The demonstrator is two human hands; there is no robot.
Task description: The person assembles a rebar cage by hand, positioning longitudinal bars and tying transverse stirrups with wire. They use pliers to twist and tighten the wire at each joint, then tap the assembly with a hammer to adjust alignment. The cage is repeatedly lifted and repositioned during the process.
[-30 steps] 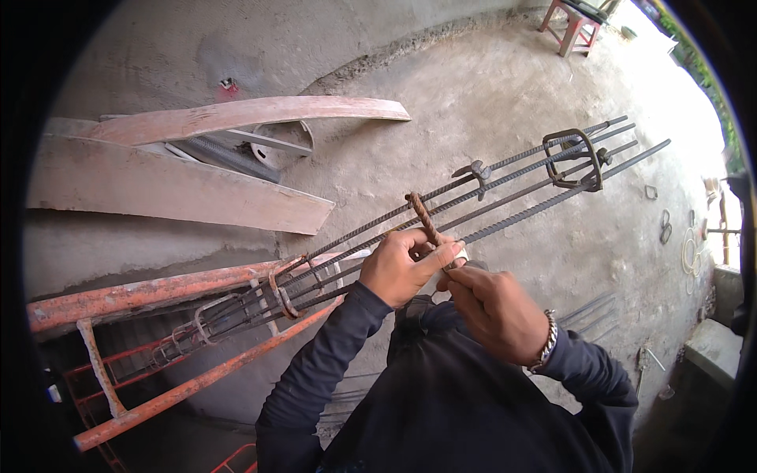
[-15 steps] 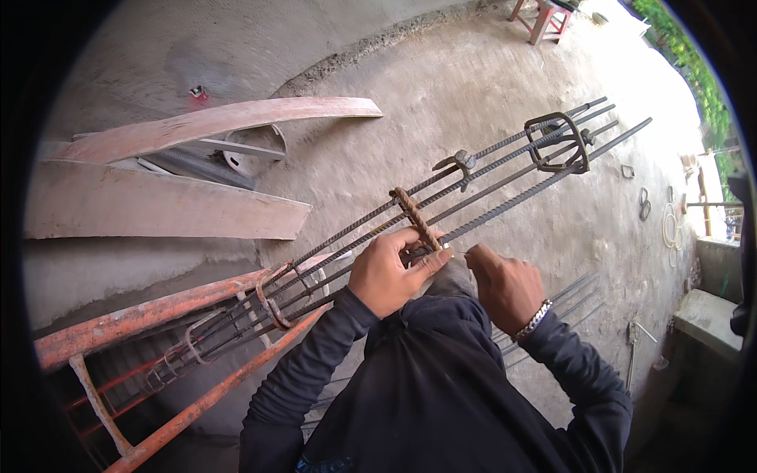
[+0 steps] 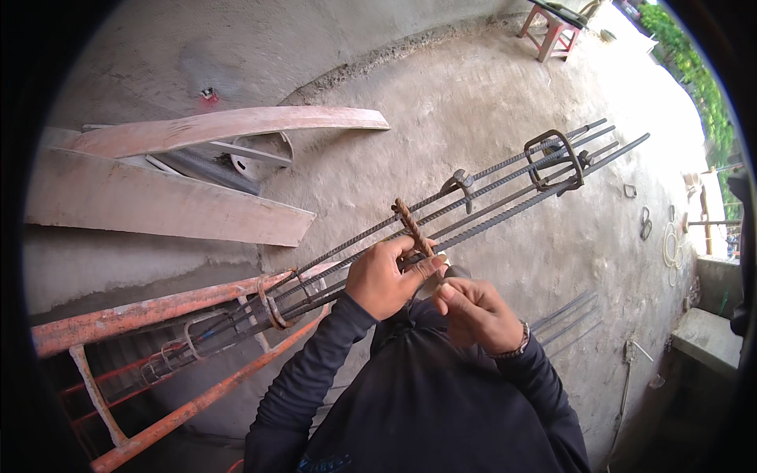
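Note:
A long cage of ribbed steel rebars (image 3: 505, 174) runs diagonally from lower left to upper right before me. Across it lies a rusty brown stirrup (image 3: 414, 227). My left hand (image 3: 384, 277) is closed round the stirrup's near corner, its thumb along the lower bar. Just right of it, my right hand (image 3: 487, 313) is pinched, thumb against fingers; what it holds is too small to make out. Farther along, what looks like a pair of pincers (image 3: 464, 184) rests on the bars. Several dark stirrups (image 3: 531, 164) hang bunched near the far end.
An orange metal frame (image 3: 158, 307) supports the cage at left. Pinkish boards (image 3: 181, 201) lie beyond it. A red and white stool (image 3: 548, 33) stands at the back. Loose rebars (image 3: 572, 315), single stirrups (image 3: 646, 224) and a pale hose (image 3: 670, 248) lie on the concrete floor at right.
My right hand has swung left and slightly down, closer to my left hand, and turned so its thumb shows. My left hand keeps its hold on the stirrup.

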